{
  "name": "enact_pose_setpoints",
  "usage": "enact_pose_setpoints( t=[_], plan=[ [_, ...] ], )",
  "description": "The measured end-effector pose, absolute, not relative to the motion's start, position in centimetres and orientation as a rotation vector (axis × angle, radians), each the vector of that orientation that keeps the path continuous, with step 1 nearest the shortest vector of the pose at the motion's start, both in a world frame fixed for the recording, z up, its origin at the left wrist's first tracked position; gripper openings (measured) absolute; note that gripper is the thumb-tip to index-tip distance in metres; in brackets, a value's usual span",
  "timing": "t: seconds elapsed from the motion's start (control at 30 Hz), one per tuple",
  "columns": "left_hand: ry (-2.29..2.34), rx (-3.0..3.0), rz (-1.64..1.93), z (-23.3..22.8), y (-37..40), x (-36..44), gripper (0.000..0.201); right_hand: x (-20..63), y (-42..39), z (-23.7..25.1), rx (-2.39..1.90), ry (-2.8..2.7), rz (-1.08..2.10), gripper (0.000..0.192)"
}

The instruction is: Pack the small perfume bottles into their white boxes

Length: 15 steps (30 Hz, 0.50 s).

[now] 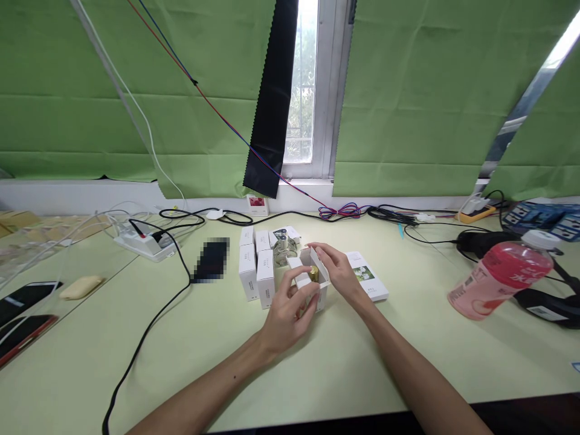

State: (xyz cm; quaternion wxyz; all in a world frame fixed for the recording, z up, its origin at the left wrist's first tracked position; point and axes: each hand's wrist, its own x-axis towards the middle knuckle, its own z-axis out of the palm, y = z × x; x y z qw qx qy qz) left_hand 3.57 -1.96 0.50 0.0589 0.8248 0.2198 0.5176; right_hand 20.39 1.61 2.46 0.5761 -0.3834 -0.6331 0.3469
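1. Small white cardboard carton w/ open top flap (312, 281) sits mid-bench; a gold-capped item (313, 275) shows inside it.
2. Left hand (285, 311) grips the carton from 7 o'clock, fingers curled closed on its near wall. Right hand (338, 272) comes from 3 o'clock, fingers pinched on the raised flap.
3. Handling, my guess: thin card, light, crushes easily; contents prob. glass, so fragile. Best hold is flat side walls, low down, not the flap.
4. Tight at 10–11 o'clock: upright white cartons (257, 272) and a clear glass jar (284, 248) stand just beside. Flat white leaflet box w/ flower print (369, 278) lies at 3 o'clock, near the right wrist.
5. Pink plastic bottle (498, 278) lies well apart at 3 o'clock; black cable (149, 329) runs at 9 o'clock.
6. Pale green bench (317, 362) has open room at 6 o'clock, up to the near edge.
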Motion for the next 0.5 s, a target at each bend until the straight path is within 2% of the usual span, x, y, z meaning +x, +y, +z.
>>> enact_pose_setpoints(
  t=[0.5],
  plan=[
    [0.635, 2.518, 1.529, 0.59, -1.93, 3.57, 0.025, 20.43, 1.76, 2.5, -0.889, -1.465, 0.886, 0.031]
  ],
)
